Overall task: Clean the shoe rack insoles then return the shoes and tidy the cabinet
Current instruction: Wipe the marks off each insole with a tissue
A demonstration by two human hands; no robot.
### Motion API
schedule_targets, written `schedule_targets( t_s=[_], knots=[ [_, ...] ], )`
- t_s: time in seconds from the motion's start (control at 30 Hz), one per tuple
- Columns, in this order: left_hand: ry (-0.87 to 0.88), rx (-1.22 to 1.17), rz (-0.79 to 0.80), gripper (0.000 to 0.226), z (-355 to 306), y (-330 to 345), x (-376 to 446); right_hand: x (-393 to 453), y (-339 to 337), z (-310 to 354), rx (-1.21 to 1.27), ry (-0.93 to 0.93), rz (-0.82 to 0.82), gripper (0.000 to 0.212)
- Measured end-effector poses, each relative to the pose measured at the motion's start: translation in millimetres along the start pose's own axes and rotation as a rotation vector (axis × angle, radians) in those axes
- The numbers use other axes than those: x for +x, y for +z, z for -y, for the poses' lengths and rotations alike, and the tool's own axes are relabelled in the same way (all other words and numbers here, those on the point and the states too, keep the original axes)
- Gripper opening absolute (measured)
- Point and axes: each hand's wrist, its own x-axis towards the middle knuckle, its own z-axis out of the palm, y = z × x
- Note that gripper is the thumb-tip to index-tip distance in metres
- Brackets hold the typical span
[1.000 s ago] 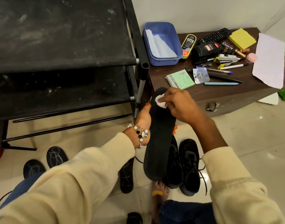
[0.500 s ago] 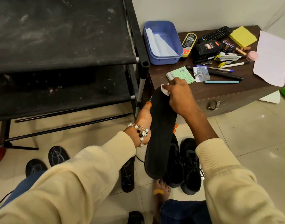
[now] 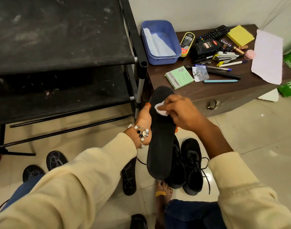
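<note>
Glossy pale floor tiles (image 3: pixel 265 146) spread under both hands, and a black 2-shelf shoe rack (image 3: pixel 59 47) stands up and left of them. Up and right of the hands sits a dark wooden surface (image 3: pixel 199 91) with a metal handle on its front. Both arms in cream sleeves reach forward and meet at a black insole (image 3: pixel 159 146), held lengthwise with its toe end pointing away. The left hand (image 3: pixel 144 123), wearing a beaded bracelet with a panda charm, grips the insole's left edge, thumb up along the rim. The right hand (image 3: pixel 179 113) is curled round a small white wipe (image 3: pixel 160 109), pressing it onto the insole's upper part. Just below the hands, 2 black lace-up shoes (image 3: pixel 191 166) rest on the floor; 3 more insoles (image 3: pixel 129 177) lie to the lower left. On the surface, a blue tub (image 3: pixel 159 42) holds paper, a green packet (image 3: pixel 179 77) reads "camlin", and a black bottle (image 3: pixel 206 47) reads "Cherry".
</note>
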Motion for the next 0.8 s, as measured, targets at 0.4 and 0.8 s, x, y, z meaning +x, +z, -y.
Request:
schedule_targets(
  t_s=[0.4,0.8],
  knots=[
    [0.016,0.076,-0.046,0.062,-3,-4,-1,1,16,9,0.004,0.094,-0.055,0.041],
    [0.025,0.140,-0.047,0.069,1,-8,6,-36,1,4,0.150,0.131,0.068,0.034]
  ],
)
